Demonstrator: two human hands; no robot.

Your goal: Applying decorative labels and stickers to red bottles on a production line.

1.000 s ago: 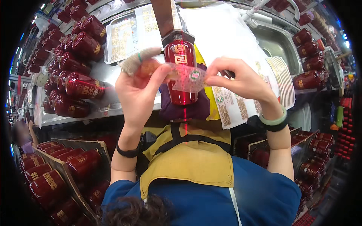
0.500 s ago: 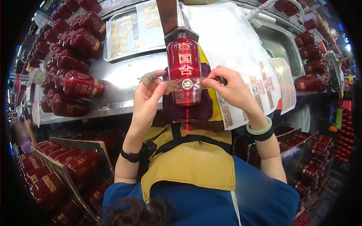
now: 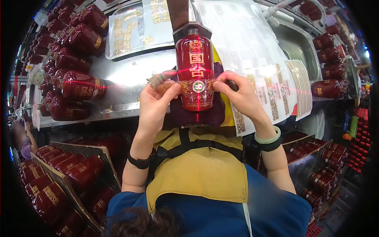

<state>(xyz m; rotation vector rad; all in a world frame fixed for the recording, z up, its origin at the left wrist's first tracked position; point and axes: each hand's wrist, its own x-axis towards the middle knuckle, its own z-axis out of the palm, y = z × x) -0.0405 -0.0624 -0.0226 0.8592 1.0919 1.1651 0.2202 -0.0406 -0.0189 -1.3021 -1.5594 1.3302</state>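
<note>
A dark red glass bottle (image 3: pixel 195 57) with gold lettering lies on its back on a purple cloth, its neck pointing away from me. Across its lower part stretches a decal strip (image 3: pixel 197 86) with gold ornament and a round green-and-white emblem. My left hand (image 3: pixel 158 94) pinches the strip's left end; a covering is wrapped on one finger. My right hand (image 3: pixel 235 91) pinches the right end against the bottle's side. Red laser lines cross over the bottle and the strip.
Several red bottles (image 3: pixel 81 85) lie stacked at left. A metal tray (image 3: pixel 114 43) with gold decals is behind. Decal sheets (image 3: pixel 272 91) lie at right, before a sink (image 3: pixel 300 47). Crates of bottles (image 3: pixel 85 172) stand below on both sides.
The strip now lies closer against the bottle, with both hands nearer its sides. My left hand has moved slightly right. The whole view has shifted a little.
</note>
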